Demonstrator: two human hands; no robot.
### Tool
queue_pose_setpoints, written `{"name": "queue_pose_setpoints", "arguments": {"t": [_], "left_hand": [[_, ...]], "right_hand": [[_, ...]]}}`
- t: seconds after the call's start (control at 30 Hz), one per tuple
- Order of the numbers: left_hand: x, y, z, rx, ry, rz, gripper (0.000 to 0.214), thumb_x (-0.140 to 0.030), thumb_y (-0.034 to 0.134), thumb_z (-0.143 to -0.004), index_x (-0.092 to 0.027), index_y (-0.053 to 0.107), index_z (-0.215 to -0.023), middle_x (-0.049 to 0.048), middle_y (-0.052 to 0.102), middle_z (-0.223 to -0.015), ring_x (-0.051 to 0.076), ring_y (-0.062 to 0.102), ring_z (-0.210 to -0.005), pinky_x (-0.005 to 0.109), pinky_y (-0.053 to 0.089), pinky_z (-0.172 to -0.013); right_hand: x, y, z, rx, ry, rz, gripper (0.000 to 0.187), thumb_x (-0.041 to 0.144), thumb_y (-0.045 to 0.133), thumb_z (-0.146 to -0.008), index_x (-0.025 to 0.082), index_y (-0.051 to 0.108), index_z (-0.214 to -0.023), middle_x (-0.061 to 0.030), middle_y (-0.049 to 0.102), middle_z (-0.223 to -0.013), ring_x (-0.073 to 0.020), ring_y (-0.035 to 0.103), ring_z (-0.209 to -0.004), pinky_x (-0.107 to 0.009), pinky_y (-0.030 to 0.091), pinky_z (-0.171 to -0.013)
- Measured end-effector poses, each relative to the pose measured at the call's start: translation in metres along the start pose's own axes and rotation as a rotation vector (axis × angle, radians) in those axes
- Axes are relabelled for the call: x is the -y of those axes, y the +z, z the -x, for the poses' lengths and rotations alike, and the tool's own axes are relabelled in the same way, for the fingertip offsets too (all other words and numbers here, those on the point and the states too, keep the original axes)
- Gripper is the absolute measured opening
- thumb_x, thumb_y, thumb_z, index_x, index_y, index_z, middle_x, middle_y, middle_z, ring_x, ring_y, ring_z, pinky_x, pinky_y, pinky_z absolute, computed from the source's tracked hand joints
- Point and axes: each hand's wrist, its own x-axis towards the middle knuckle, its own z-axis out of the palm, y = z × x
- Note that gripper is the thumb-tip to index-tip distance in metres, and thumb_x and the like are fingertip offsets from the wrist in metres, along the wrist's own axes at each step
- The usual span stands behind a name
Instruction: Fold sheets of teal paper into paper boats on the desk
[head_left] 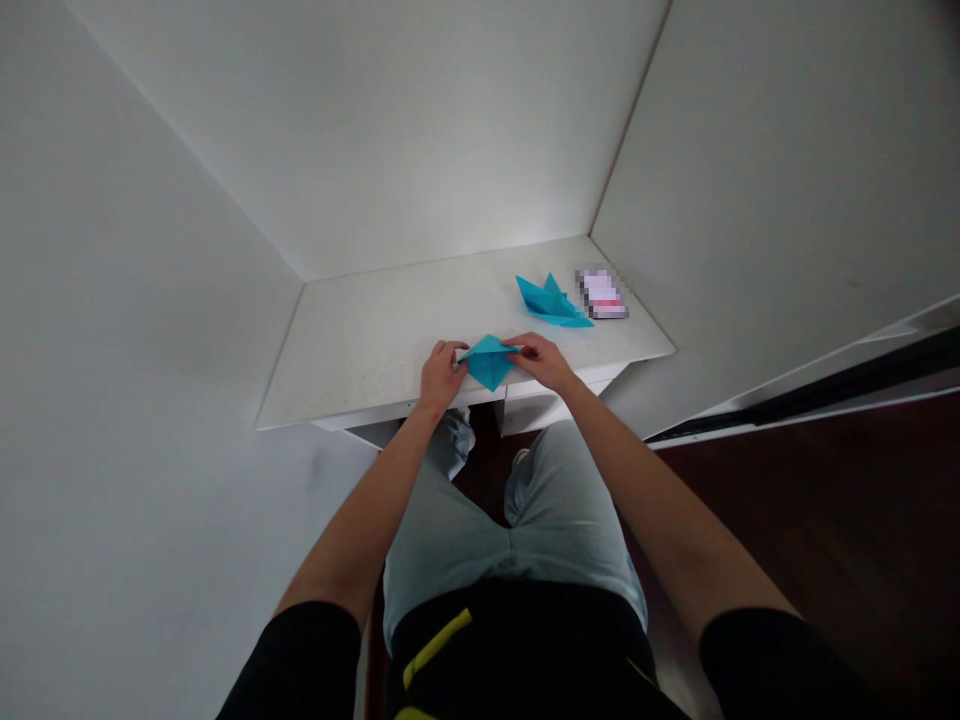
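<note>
Between my two hands is a folded piece of blue origami paper (490,366), roughly diamond-shaped with a crease down its middle. My left hand (444,374) pinches its left corner between thumb and fingers. On the opposite corner, the thumb and fingers of my right hand (541,360) are closed. The paper is held over the front edge of the white desk (352,340). Behind my right hand, a finished-looking blue paper boat (553,304) with pointed ends rests on the desk.
A phone (601,292) with a lit, blurred screen lies to the right of the paper boat. White walls (420,140) enclose the desk at the back and both sides. Under the desk, a white drawer unit (536,408) stands near my knees.
</note>
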Motion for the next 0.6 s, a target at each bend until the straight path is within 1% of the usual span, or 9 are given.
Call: {"name": "queue_pose_setpoints", "arguments": {"t": [0.07,0.13,0.23,0.33,0.4,0.43,0.5,0.6], "left_hand": [[0.002,-0.001,0.001,0.01,0.027,0.054,0.032,-0.008,0.061,-0.093,-0.023,0.075,-0.118,0.0058,0.067,-0.11,0.018,0.066,-0.092,0.031,0.056,-0.089],[0.002,-0.002,0.001,0.014,0.031,0.1,0.03,-0.006,0.06,-0.091,-0.022,0.076,-0.11,0.0063,0.067,-0.111,0.018,0.067,-0.094,0.031,0.058,-0.091],[0.002,-0.003,0.0,-0.038,-0.012,0.114,0.023,-0.005,0.062,-0.09,-0.02,0.075,-0.101,0.0065,0.068,-0.108,0.018,0.068,-0.095,0.031,0.058,-0.092],[0.001,-0.002,0.0,-0.109,-0.09,0.09,0.016,-0.008,0.065,-0.089,-0.019,0.073,-0.096,0.0064,0.069,-0.105,0.017,0.067,-0.087,0.032,0.058,-0.088],[0.002,-0.002,-0.001,-0.108,-0.096,0.084,0.015,-0.009,0.067,-0.088,-0.019,0.074,-0.097,0.0063,0.07,-0.104,0.018,0.067,-0.086,0.033,0.058,-0.087],[0.004,-0.002,-0.001,-0.091,-0.073,0.083,0.017,-0.009,0.069,-0.086,-0.019,0.075,-0.098,0.0064,0.071,-0.104,0.019,0.067,-0.088,0.033,0.057,-0.088],[0.008,-0.004,0.0,-0.032,0.011,0.057,0.023,-0.008,0.07,-0.084,-0.021,0.077,-0.102,0.0067,0.074,-0.108,0.023,0.069,-0.101,0.038,0.056,-0.097],[0.015,-0.01,0.003,0.049,0.108,-0.028,0.029,-0.008,0.064,-0.09,-0.026,0.081,-0.105,0.006,0.078,-0.113,0.028,0.067,-0.119,0.047,0.048,-0.11]], "right_hand": [[-0.001,-0.002,0.0,0.052,-0.046,0.032,0.031,0.033,0.069,-0.09,0.029,0.086,-0.116,-0.0074,0.077,-0.123,-0.0248,0.074,-0.106,-0.041,0.063,-0.094],[-0.002,-0.004,0.001,0.068,-0.063,0.05,0.031,0.026,0.066,-0.089,0.029,0.087,-0.112,-0.0077,0.076,-0.126,-0.0252,0.074,-0.111,-0.041,0.063,-0.096],[-0.005,-0.003,0.001,0.054,-0.065,0.053,0.029,0.023,0.066,-0.088,0.026,0.086,-0.109,-0.0088,0.076,-0.126,-0.025,0.075,-0.11,-0.041,0.064,-0.095],[-0.007,-0.002,0.0,0.054,-0.069,0.068,0.021,0.025,0.068,-0.09,0.026,0.085,-0.103,-0.0082,0.078,-0.12,-0.0244,0.075,-0.107,-0.041,0.062,-0.096],[-0.009,0.0,-0.001,0.054,-0.072,0.086,0.02,0.022,0.068,-0.089,0.026,0.084,-0.1,-0.0072,0.078,-0.115,-0.0238,0.074,-0.104,-0.04,0.062,-0.095],[-0.01,0.001,-0.001,0.053,-0.075,0.098,0.021,0.02,0.067,-0.088,0.025,0.084,-0.1,-0.007,0.078,-0.114,-0.0233,0.074,-0.102,-0.039,0.061,-0.093],[-0.01,0.002,-0.002,0.044,-0.074,0.122,0.023,0.017,0.066,-0.087,0.024,0.084,-0.1,-0.0073,0.076,-0.114,-0.022,0.072,-0.096,-0.038,0.061,-0.089],[-0.008,0.005,-0.002,0.023,-0.06,0.168,0.019,0.022,0.067,-0.091,0.023,0.084,-0.1,-0.0078,0.071,-0.112,-0.0196,0.068,-0.085,-0.037,0.06,-0.083]]}}
